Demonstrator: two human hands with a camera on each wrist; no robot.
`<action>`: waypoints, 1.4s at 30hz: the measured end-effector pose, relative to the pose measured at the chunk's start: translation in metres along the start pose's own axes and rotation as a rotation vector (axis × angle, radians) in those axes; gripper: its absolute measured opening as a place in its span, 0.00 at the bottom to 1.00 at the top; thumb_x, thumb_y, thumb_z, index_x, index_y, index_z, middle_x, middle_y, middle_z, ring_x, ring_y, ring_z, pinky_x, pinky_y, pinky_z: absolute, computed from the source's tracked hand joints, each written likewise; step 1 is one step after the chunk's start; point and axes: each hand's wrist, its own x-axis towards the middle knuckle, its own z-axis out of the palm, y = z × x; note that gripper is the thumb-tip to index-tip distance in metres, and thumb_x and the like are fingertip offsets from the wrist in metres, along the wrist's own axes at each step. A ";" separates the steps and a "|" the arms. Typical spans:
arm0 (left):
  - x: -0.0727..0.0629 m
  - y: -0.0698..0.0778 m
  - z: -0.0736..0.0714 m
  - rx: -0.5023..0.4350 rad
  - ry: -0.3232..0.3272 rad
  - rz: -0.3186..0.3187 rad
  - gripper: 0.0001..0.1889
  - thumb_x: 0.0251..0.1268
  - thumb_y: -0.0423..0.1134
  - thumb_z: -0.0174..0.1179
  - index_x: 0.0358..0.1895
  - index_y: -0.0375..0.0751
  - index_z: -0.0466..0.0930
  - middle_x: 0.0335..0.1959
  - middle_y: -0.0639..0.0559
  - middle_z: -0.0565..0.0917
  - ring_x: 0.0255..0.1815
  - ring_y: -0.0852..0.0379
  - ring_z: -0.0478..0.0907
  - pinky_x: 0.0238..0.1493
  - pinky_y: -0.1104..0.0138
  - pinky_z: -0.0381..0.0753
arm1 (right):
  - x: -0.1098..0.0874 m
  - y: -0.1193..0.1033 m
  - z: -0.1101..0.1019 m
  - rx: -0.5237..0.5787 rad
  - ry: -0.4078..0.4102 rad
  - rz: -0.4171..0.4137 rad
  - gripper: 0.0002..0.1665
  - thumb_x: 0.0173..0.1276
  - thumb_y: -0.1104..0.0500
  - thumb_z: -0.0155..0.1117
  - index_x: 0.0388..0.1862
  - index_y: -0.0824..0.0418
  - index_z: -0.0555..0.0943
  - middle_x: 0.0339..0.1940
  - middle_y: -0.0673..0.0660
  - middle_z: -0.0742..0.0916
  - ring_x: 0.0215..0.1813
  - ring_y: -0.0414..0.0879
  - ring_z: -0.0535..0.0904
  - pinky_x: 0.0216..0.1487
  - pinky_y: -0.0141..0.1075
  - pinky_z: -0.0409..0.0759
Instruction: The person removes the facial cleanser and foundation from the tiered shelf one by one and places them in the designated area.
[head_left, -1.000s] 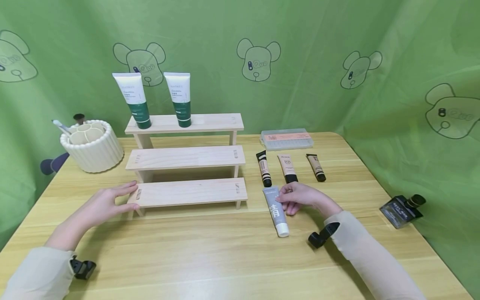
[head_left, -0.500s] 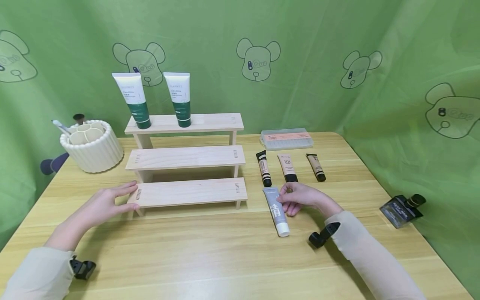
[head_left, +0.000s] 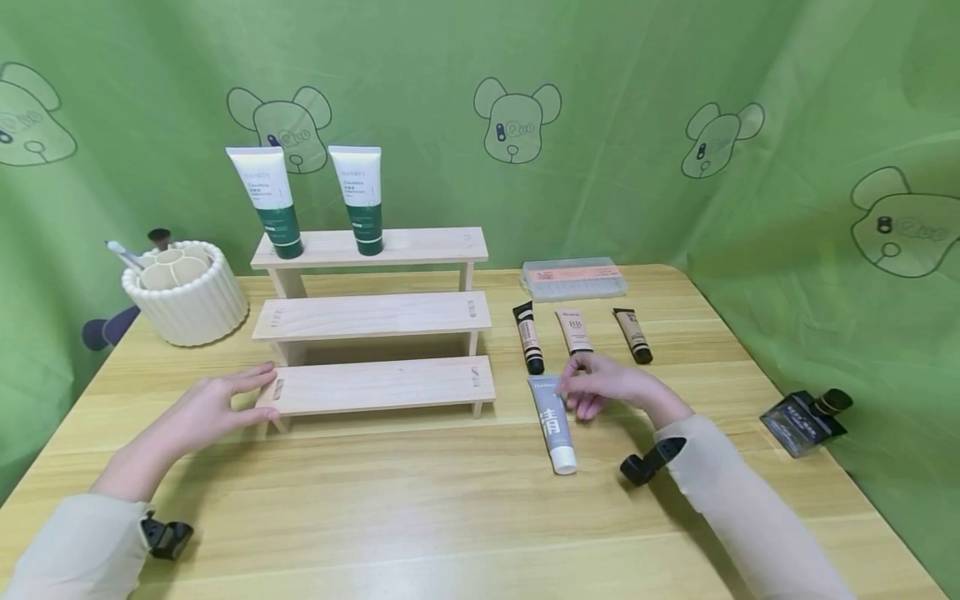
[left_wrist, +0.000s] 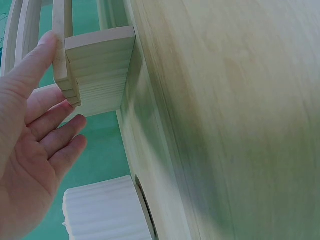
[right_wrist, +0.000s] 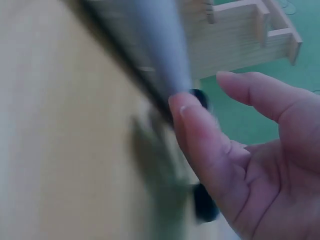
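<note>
Right hand (head_left: 603, 385), head view: moved slightly toward the back of the pale wood-grain worktop (head_left: 420, 517) since the last frame.
Grey-blue squeeze tube (head_left: 553, 425), head view: lies on the worktop, white cap toward the person, flat end beside the right hand.
Left hand (head_left: 210, 404), head view: spread at the left end of the pale wooden three-tier stand (head_left: 378, 386).
Left wrist: thumb and forefinger touch its lowest shelf.
Right wrist: digits parted; one fingertip overlaps the blurred tube, contact unclear.
</note>
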 end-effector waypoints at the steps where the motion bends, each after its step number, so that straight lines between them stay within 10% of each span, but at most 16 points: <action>1: 0.000 0.000 0.000 -0.001 -0.001 -0.002 0.35 0.55 0.52 0.64 0.59 0.28 0.70 0.60 0.33 0.69 0.56 0.31 0.67 0.55 0.42 0.65 | 0.000 -0.005 -0.003 -0.017 0.013 -0.016 0.21 0.65 0.61 0.59 0.47 0.73 0.63 0.30 0.67 0.81 0.24 0.49 0.80 0.28 0.40 0.83; 11: 0.001 0.000 -0.001 0.000 -0.002 -0.004 0.35 0.55 0.52 0.64 0.59 0.28 0.70 0.60 0.33 0.69 0.57 0.31 0.66 0.55 0.42 0.65 | 0.015 -0.078 -0.019 -0.094 0.109 -0.242 0.25 0.66 0.61 0.57 0.55 0.74 0.62 0.34 0.70 0.80 0.31 0.57 0.80 0.33 0.44 0.83; 22: 0.001 0.000 -0.001 0.009 0.007 0.015 0.34 0.54 0.51 0.65 0.58 0.28 0.70 0.59 0.32 0.70 0.55 0.31 0.68 0.54 0.42 0.66 | 0.054 -0.159 0.012 -0.052 0.183 -0.436 0.23 0.63 0.62 0.62 0.55 0.66 0.67 0.41 0.67 0.80 0.38 0.57 0.79 0.37 0.45 0.82; 42: 0.001 0.000 0.000 0.000 0.002 0.022 0.34 0.54 0.50 0.65 0.58 0.27 0.71 0.59 0.32 0.69 0.56 0.31 0.67 0.55 0.43 0.66 | 0.119 -0.251 0.065 0.066 0.288 -0.554 0.26 0.62 0.61 0.65 0.57 0.63 0.69 0.46 0.59 0.78 0.47 0.49 0.75 0.36 0.39 0.83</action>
